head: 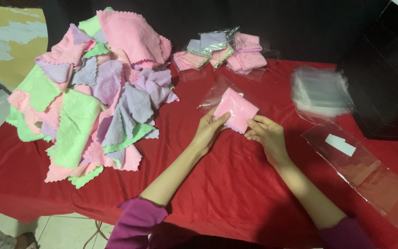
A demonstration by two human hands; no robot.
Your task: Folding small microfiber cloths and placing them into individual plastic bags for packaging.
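Note:
A folded pink cloth [236, 109] sits partly inside a clear plastic bag [217, 92] above the red tablecloth [217, 184]. My left hand [208, 129] grips the cloth's lower left edge, thumb on top. My right hand [264, 133] pinches its lower right corner. The bag's open end faces my hands; its far end lies on the table.
A big heap of pink, green and purple cloths [93, 92] fills the left side. Several bagged cloths [222, 53] lie at the back. A stack of empty clear bags [321, 92] sits at right, with a long clear sleeve [360, 170] nearer. A black box [383, 69] stands far right.

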